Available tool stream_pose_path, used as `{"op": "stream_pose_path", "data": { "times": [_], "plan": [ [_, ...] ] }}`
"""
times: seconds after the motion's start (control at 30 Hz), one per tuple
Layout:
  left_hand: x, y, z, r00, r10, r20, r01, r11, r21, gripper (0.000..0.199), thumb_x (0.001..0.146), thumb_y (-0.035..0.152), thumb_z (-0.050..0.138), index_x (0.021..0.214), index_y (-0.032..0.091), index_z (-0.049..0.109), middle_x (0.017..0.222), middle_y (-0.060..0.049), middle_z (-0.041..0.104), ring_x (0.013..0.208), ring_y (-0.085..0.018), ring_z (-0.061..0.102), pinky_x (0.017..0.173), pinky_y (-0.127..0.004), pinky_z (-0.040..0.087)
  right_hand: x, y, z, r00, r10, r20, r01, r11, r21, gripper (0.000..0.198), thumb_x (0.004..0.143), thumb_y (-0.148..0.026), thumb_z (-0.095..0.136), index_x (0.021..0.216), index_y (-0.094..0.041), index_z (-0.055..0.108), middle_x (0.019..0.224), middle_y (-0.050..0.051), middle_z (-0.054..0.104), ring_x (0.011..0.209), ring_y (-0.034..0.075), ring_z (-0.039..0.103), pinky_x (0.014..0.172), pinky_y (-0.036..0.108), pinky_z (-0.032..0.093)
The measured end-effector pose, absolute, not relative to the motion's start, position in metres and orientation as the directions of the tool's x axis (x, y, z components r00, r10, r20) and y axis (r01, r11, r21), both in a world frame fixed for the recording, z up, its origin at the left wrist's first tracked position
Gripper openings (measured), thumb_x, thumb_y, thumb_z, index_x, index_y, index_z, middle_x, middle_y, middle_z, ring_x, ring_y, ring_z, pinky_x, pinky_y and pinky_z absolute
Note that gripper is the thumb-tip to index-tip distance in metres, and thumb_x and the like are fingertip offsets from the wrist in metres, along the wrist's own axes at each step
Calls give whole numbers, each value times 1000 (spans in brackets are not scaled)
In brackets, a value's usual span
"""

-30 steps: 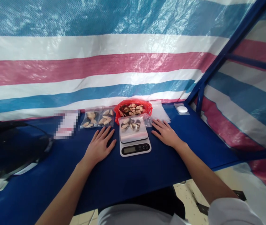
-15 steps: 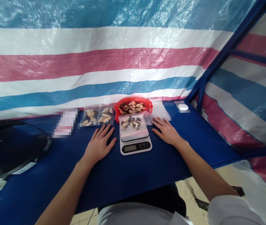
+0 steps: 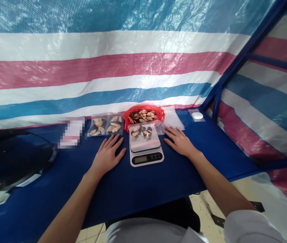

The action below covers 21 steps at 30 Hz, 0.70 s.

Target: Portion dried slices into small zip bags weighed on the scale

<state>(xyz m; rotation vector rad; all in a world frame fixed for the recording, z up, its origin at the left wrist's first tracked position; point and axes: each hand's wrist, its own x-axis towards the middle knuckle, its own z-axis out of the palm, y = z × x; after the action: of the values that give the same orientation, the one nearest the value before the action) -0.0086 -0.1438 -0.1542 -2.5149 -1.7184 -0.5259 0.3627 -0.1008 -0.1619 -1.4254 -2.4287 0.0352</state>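
My left hand (image 3: 108,153) lies flat on the blue table, fingers spread, left of a white digital kitchen scale (image 3: 147,159). On the other side of the scale rests my right hand (image 3: 179,140), also flat and open, its fingertips by a stack of clear plastic bags (image 3: 172,118). A clear bag with several dark-edged pale slices (image 3: 141,132) lies on the scale's plate. Behind it sits an open red plastic bag (image 3: 126,118) full of similar slices (image 3: 143,116). Two filled clear bags (image 3: 105,126) lie beyond my left fingertips. Neither hand holds anything.
A small white round object (image 3: 197,115) lies on a clear bag at the right. A blurred-out pale item (image 3: 72,133) and a black bag-like object (image 3: 14,158) are on the left. Striped plastic sheeting (image 3: 108,67) and a blue frame (image 3: 218,94) border the table (image 3: 143,189).
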Motion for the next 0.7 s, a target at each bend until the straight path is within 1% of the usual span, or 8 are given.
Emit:
{"op": "stream_pose_path", "data": {
  "times": [0.1,0.17,0.23,0.33,0.4,0.47,0.57,0.7],
  "plan": [
    [-9,-143,-153,313,869,384,899,-401,174,56,100,52,44,135,15,65,147,-16,59,139,-37,52,117,-59,40,363,-101,-159,-436,852,290,834,504,-227,49,103,-44,46,145,-22,58,155,8,51,147,31,43,123,55,33],
    [-7,-143,-149,293,839,459,885,-420,201,50,99,49,48,131,16,68,140,-16,64,133,-35,59,115,-56,44,364,-100,-154,-409,852,326,810,504,-300,47,102,-45,48,143,-26,60,153,6,53,146,30,45,121,52,38],
    [-3,-142,-142,272,806,525,867,-442,230,43,99,45,52,127,18,69,135,-14,68,127,-32,63,113,-51,48,363,-100,-146,-352,858,374,763,495,-416,45,101,-45,50,140,-28,62,150,5,57,143,29,49,118,47,43],
    [6,-139,-129,269,775,572,822,-494,283,35,99,39,54,126,21,69,131,-11,70,125,-28,64,111,-46,50,357,-99,-133,-202,889,411,626,440,-644,42,99,-46,53,132,-25,69,137,6,68,129,27,63,112,42,50],
    [14,-136,-121,293,768,570,769,-543,336,36,100,38,54,128,21,67,133,-11,69,127,-27,62,113,-46,49,349,-97,-126,-80,922,379,488,368,-792,42,97,-50,58,122,-21,75,123,7,75,118,28,70,108,41,53],
    [24,-131,-115,307,770,559,720,-572,393,37,100,38,54,130,20,67,136,-12,67,129,-26,61,115,-45,47,339,-95,-120,-5,953,302,344,286,-894,45,91,-54,65,116,-19,77,116,8,78,112,29,73,105,42,55],
    [38,-123,-108,329,775,540,659,-598,457,39,101,39,53,133,20,65,140,-11,64,131,-24,60,117,-44,45,325,-91,-117,17,976,217,175,210,-962,47,80,-54,77,109,-18,79,113,8,79,110,29,73,104,44,55],
    [50,-116,-104,391,793,467,605,-604,519,42,102,41,49,135,19,65,144,-12,62,135,-25,57,118,-44,43,316,-84,-118,-7,989,149,6,149,-989,44,70,-47,87,103,-19,81,107,7,80,105,29,74,101,46,57]
  ]
}}
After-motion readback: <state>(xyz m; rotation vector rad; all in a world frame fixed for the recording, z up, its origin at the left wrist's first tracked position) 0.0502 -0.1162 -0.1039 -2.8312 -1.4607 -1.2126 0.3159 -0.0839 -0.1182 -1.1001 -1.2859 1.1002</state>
